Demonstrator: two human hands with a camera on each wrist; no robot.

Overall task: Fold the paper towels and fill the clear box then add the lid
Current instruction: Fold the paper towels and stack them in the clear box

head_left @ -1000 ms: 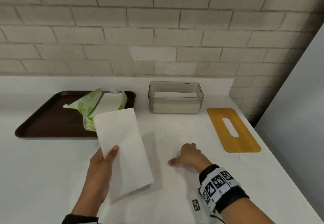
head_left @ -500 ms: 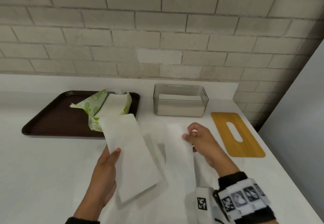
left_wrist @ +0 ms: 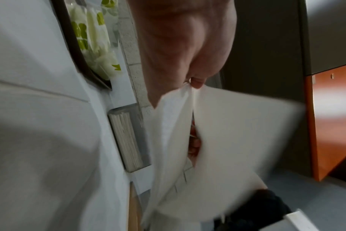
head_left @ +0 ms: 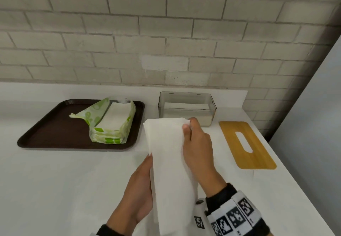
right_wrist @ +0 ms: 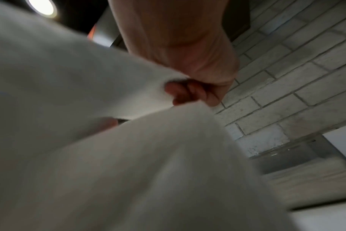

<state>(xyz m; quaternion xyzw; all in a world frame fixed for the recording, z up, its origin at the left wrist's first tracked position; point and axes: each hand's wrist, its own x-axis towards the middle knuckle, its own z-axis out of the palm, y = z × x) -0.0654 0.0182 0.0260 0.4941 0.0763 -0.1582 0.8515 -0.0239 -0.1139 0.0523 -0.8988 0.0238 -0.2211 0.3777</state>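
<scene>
The white worktop [head_left: 55, 180] carried a dark brown tray [head_left: 46, 132] at the left, and on it sat an opened green-and-white pack of paper towels [head_left: 110, 123]. Its leaf print showed no readable brand or words. Right of the tray stood the clear box [head_left: 186, 108], already part-filled with a low stack of folded towels. The bamboo lid [head_left: 247, 145], with its slot, lay flat on the worktop just beside the box, not yet fitted.

In front of the box, both hands held a small stack of folded paper towels [head_left: 169, 162] above the worktop. The left hand [head_left: 140, 189] gripped its left edge low down, fingers hidden behind the sheets. The right hand [head_left: 197, 147] pinched the top right corner between thumb and fingers.

The towels looked very light, soft and limp, so they would likely sag or fan apart if taken by one corner alone; holding along opposite edges should keep the layers square. The only printing visible was the black-and-white square markers on the right wristband [head_left: 232, 217], which carried no readable text.
</scene>
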